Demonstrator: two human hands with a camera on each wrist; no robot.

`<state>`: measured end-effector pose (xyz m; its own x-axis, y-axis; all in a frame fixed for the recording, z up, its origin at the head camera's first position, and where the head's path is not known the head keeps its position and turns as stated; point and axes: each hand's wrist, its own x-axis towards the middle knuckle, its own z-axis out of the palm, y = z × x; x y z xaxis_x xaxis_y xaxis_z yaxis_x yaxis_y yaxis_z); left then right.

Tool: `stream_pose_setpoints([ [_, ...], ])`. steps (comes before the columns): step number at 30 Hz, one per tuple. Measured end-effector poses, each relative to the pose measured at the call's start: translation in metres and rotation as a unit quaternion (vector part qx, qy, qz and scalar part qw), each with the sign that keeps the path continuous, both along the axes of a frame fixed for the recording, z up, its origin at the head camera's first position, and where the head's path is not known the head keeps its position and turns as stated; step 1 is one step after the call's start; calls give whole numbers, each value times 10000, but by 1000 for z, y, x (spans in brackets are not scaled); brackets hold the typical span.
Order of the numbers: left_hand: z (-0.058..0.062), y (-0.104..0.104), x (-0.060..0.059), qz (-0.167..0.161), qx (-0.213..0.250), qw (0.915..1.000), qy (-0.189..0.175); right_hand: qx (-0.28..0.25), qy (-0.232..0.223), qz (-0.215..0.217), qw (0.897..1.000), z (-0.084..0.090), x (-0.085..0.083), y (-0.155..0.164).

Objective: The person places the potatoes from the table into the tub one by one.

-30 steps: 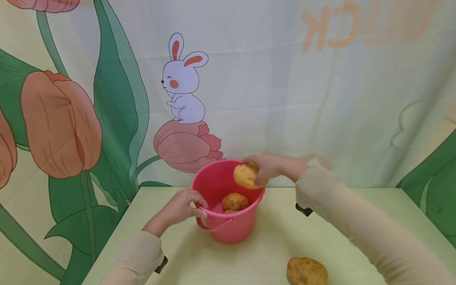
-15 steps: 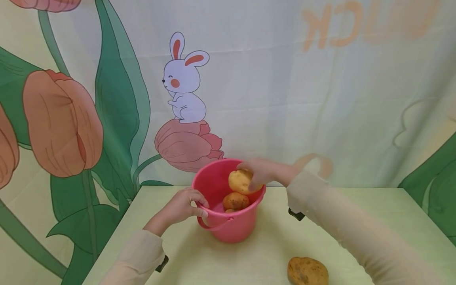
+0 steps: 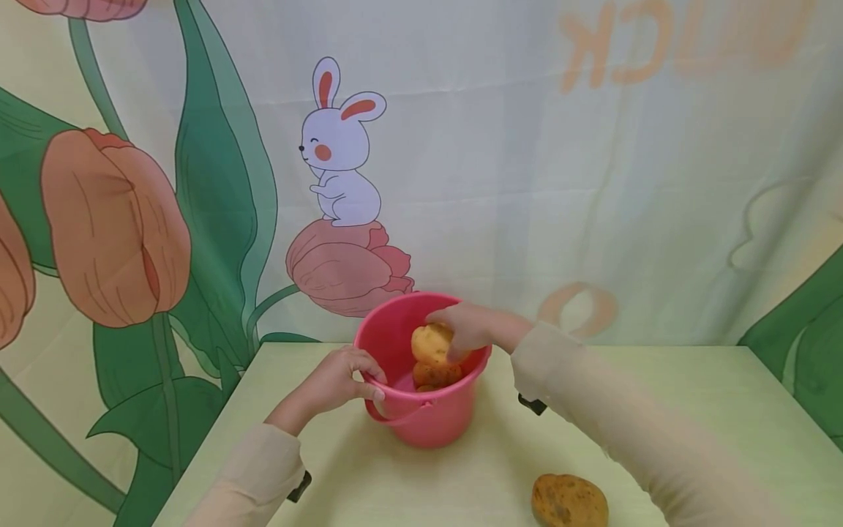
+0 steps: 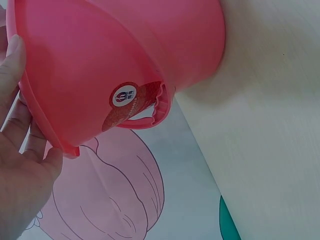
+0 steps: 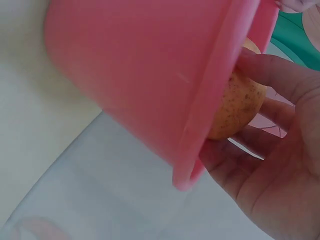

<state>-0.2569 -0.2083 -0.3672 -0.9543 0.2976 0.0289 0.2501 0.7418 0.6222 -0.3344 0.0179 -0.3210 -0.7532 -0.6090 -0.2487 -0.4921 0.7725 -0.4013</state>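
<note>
A pink plastic bucket [image 3: 431, 421] stands on the pale green table [image 3: 474, 476]. My left hand [image 3: 342, 380] grips its near-left rim [image 4: 30, 100], fingers curled over the edge. My right hand [image 3: 470, 329] holds a yellow potato [image 3: 431, 344] just inside the bucket's mouth, fingers wrapped round it; the right wrist view shows the same potato [image 5: 240, 102] behind the rim. Another brown potato [image 3: 435, 375] lies in the bucket below it. A third potato [image 3: 569, 501] lies loose on the table at the front right.
A printed curtain with tulips and a white rabbit [image 3: 339, 146] hangs close behind the table. The table's left edge [image 3: 211, 432] runs diagonally beside my left sleeve. The bucket's folded handle [image 3: 395, 419] hangs on its near side.
My right hand has carried the yellow potato left and down, from above the bucket's right rim into its mouth. The left hand and the bucket have stayed put.
</note>
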Motion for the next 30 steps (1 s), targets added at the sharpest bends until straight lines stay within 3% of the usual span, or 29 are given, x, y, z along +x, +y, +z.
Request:
stream_pose_setpoints([
  [17, 2, 0, 0, -97, 0, 10000, 23, -12, 70, 14, 10000, -22, 3, -16],
  [30, 1, -1, 1, -23, 59, 10000, -74, -177, -143, -94, 9997, -31, 2, -26],
])
